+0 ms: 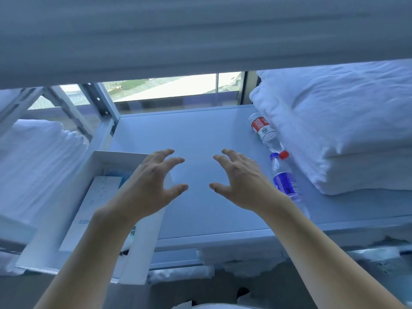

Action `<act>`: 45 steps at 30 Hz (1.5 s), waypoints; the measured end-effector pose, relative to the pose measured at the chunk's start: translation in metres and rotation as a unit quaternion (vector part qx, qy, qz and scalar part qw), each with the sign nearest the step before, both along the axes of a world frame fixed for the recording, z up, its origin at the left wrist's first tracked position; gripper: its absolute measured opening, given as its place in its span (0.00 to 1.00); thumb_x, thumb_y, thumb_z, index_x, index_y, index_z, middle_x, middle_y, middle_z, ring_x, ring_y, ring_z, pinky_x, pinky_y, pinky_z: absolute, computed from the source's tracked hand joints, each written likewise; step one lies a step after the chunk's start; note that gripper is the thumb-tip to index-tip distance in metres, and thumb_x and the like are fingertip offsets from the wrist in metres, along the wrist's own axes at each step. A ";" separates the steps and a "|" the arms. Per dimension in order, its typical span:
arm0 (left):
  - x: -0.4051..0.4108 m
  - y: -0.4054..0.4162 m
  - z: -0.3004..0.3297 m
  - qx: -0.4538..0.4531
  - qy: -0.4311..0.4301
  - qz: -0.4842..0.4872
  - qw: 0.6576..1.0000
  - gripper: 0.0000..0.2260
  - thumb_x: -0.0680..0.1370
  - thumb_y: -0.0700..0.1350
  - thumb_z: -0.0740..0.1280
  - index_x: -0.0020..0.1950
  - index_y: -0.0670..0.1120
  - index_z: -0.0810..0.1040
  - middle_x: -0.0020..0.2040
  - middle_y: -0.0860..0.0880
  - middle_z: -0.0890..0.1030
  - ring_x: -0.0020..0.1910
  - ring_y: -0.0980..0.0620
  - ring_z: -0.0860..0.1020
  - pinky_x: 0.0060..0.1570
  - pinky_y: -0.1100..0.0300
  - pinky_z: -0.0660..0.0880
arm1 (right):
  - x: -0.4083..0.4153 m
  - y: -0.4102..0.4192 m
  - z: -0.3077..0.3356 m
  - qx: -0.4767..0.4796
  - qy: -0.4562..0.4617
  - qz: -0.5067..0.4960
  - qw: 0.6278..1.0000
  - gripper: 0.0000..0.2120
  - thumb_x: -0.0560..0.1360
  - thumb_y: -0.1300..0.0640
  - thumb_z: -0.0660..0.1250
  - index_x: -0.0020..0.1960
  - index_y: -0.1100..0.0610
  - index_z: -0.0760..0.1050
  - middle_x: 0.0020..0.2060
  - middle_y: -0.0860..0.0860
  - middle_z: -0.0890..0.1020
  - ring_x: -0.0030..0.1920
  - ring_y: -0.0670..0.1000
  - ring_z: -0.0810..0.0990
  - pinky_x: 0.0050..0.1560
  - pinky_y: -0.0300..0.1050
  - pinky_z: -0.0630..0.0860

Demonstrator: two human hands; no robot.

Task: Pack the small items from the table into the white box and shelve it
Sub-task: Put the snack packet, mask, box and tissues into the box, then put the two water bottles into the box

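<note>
- The open white cardboard box point(73, 210) sits at the left end of the pale metal shelf point(200, 134), its near end jutting out past the shelf's front edge. Inside lie a flat white packet with small print point(93, 201) and something blue at the far end that is too blurred to name.
- The box's long axis runs from the near-left toward the far-right, roughly along the line of the left forearm.
- The left hand point(151, 181) hovers above the box's right wall, fingers spread and loosely clawed, its grip holding nothing.
- The right hand point(240, 179) hangs over bare shelf, well apart from the box, fingers likewise spread and curved, its grip also unfilled.
- The left hand is plainly the nearer of the two; the box lies below it and to its left.
- My reading: the box is set down on the shelf, and if it needs seating further in, the push would go away from the person, along the long axis.
- Open shelf lies to the right of the box and behind it.
- Farther right, a clear plastic bottle with a red label point(264, 132) and a clear plastic bottle with a blue label point(285, 181) lie on their sides, beside a stack of folded white towels point(347, 130).
- More white folded cloth point(33, 166) fills the neighbouring bay to the left.
</note>
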State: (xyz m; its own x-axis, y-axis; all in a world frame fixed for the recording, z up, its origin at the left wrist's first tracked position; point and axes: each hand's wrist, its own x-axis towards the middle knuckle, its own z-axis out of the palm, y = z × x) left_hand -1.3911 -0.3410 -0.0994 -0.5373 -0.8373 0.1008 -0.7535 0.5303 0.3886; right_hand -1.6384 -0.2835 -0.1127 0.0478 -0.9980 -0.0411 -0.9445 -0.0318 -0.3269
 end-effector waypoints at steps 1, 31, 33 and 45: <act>-0.012 0.000 0.000 -0.001 -0.005 -0.006 1.000 0.29 0.76 0.60 0.72 0.75 0.57 0.71 0.79 0.53 0.65 0.79 0.54 0.60 0.75 0.55 0.60 | -0.012 0.003 -0.001 0.002 0.000 -0.009 1.000 0.36 0.79 0.38 0.66 0.81 0.50 0.59 0.81 0.52 0.59 0.80 0.55 0.59 0.77 0.57 0.60; -0.193 0.021 -0.097 0.040 -0.040 -0.065 0.996 0.38 0.73 0.53 0.76 0.80 0.55 0.62 0.79 0.51 0.63 0.78 0.49 0.59 0.75 0.55 0.62 | -0.154 0.048 -0.087 0.072 -0.135 0.017 0.988 0.30 0.70 0.62 0.69 0.70 0.49 0.70 0.60 0.45 0.77 0.56 0.52 0.78 0.57 0.49 0.78; -0.185 0.022 -0.100 0.045 -0.056 -0.054 0.996 0.36 0.72 0.55 0.76 0.77 0.55 0.66 0.77 0.51 0.66 0.77 0.49 0.61 0.74 0.51 0.64 | -0.147 0.043 -0.090 0.073 -0.129 0.066 0.987 0.31 0.70 0.62 0.71 0.71 0.49 0.71 0.62 0.43 0.78 0.58 0.50 0.78 0.58 0.46 0.78; -0.166 0.048 -0.115 0.086 -0.082 0.009 0.993 0.24 0.71 0.57 0.71 0.67 0.57 0.74 0.57 0.57 0.78 0.56 0.52 0.78 0.50 0.57 0.76 | -0.137 0.024 -0.097 0.048 -0.028 0.119 0.991 0.23 0.67 0.51 0.73 0.62 0.48 0.76 0.49 0.45 0.80 0.48 0.51 0.79 0.48 0.46 0.78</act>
State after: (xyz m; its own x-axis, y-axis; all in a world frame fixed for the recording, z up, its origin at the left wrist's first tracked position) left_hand -1.5568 -0.2932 -0.2145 -0.5203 -0.8438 -0.1317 -0.8225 0.4537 0.3431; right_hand -1.7757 -0.2590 -0.2100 0.2858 -0.9500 -0.1258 -0.8945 -0.2173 -0.3908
